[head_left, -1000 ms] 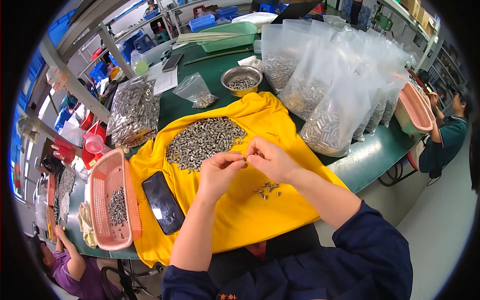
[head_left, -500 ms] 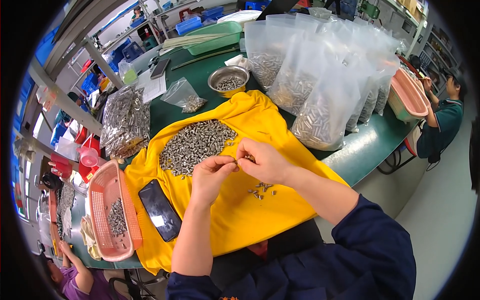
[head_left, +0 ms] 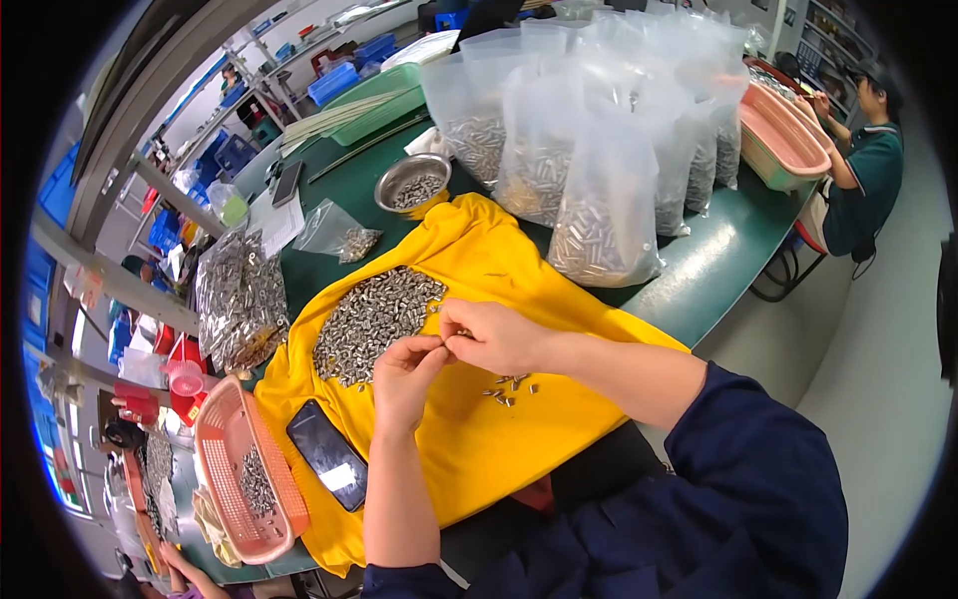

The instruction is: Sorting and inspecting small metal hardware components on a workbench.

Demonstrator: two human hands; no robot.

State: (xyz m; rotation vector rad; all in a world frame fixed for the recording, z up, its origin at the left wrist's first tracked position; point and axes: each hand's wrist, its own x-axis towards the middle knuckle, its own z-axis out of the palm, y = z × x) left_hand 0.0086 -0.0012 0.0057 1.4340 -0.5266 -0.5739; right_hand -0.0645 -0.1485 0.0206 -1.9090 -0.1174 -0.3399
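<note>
Over a yellow cloth [head_left: 519, 454], my left hand [head_left: 407, 379] and my right hand [head_left: 504, 339] meet fingertip to fingertip. Both are closed in a pinch around a small metal part that their fingers mostly hide. A little metal shows below the right hand's curled fingers. Just beyond and left of my hands lies a heap of small shiny metal cylinders [head_left: 369, 324]. A few loose metal cylinders [head_left: 504, 397] rest on the cloth, nearer to me and below my right wrist. A black phone [head_left: 329, 454] lies on the cloth, left of my left forearm.
A pink plastic basket [head_left: 215, 439] with some metal parts stands at the left. Behind the cloth are a steel bowl [head_left: 414, 168], a small bag [head_left: 334, 235] and large filled plastic bags [head_left: 599, 200]. At the far right a person works beside another basket [head_left: 783, 140].
The whole view has shifted and tilted with my head, so the bags and bowl appear further left. My hands remain joined at the fingertips; the small part between them stays mostly hidden.
</note>
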